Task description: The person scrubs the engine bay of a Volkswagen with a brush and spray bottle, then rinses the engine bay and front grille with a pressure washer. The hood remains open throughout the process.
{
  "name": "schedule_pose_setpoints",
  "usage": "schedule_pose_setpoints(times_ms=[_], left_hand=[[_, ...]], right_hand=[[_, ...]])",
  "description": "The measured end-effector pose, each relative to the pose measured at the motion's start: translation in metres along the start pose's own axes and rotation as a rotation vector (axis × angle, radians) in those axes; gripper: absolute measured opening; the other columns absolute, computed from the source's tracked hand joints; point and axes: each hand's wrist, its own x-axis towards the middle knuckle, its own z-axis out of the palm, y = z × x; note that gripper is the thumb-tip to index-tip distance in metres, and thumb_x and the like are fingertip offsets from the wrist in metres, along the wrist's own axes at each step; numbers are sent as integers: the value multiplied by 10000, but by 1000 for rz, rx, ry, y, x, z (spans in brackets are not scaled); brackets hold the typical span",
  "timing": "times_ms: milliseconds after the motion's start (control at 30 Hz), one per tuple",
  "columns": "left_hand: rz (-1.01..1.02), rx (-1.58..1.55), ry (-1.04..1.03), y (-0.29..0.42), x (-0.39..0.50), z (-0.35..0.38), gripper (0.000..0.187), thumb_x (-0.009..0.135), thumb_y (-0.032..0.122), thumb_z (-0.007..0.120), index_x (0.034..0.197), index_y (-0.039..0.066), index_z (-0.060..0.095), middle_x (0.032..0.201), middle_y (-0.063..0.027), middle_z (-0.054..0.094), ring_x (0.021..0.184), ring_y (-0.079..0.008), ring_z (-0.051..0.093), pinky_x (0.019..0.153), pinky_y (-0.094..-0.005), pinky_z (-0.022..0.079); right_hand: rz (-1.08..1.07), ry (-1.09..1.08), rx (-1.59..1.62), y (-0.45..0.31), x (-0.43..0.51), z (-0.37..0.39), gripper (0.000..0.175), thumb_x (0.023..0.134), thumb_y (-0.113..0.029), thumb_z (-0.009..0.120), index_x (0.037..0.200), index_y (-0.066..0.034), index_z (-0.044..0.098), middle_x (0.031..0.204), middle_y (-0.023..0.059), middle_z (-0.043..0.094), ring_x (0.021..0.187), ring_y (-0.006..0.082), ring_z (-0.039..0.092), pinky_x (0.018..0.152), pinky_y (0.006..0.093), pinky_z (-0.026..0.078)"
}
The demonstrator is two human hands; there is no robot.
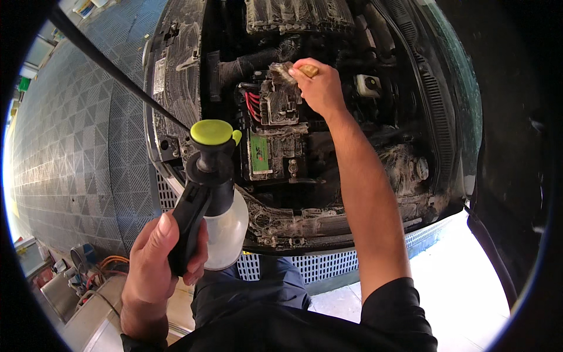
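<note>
My left hand (pixel 154 257) grips the black handle of a pump spray bottle (pixel 226 233) that has a translucent white body and a yellow-green pump knob (pixel 212 132). In my right hand (pixel 319 86) is a brush (pixel 283 72) with a wooden handle; its bristles touch the dirty black fuse box cover (pixel 281 103) in a car's engine bay. Red cables (pixel 252 105) run along that cover's left side. Below it sits the car battery (pixel 281 154) with a green label. Whitish streaks and grime coat many of the engine bay parts.
A dark prop rod (pixel 118 77) slants across the upper left. The raised hood (pixel 510 163) borders the right. A ribbed air duct (pixel 248 64), an engine cover (pixel 299 15) and a fluid reservoir (pixel 368 85) surround the brush. Patterned floor tiles (pixel 74 145) lie left; orange hoses (pixel 112 262) lie lower left.
</note>
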Motion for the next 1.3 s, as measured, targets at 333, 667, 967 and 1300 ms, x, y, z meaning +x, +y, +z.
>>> schedule_pose_setpoints(times_ms=[333,667,967,1300], left_hand=[[-10,-62,-60,0,35,9,724,1003,707,357,1012,8,547,574,-83,473,403,-162,388,412,-311,352],[-82,54,-147,27,86,61,587,999,526,502,917,-47,601,595,-86,530,455,-145,480,453,-279,397],[-159,-1,-55,10,106,124,550,1025,506,490,992,-26,623,640,-89,556,472,-151,496,472,-292,413],[-129,17,-311,29,124,163,529,1052,486,448,1001,-15,607,662,-76,562,494,-141,504,488,-272,402]], right_hand=[[127,-194,21,-19,-137,-27,199,960,-253,727,1035,-71,700,802,122,695,708,298,685,632,385,530],[650,359,345,83,-72,-115,301,974,-346,716,1094,-71,726,738,18,644,576,75,569,525,246,475],[693,397,344,113,-53,-185,334,1007,-323,629,1109,-16,713,687,45,656,516,81,553,482,236,429],[670,566,487,101,-82,-197,280,1004,-213,634,1169,5,696,768,53,706,565,96,603,497,251,462]])
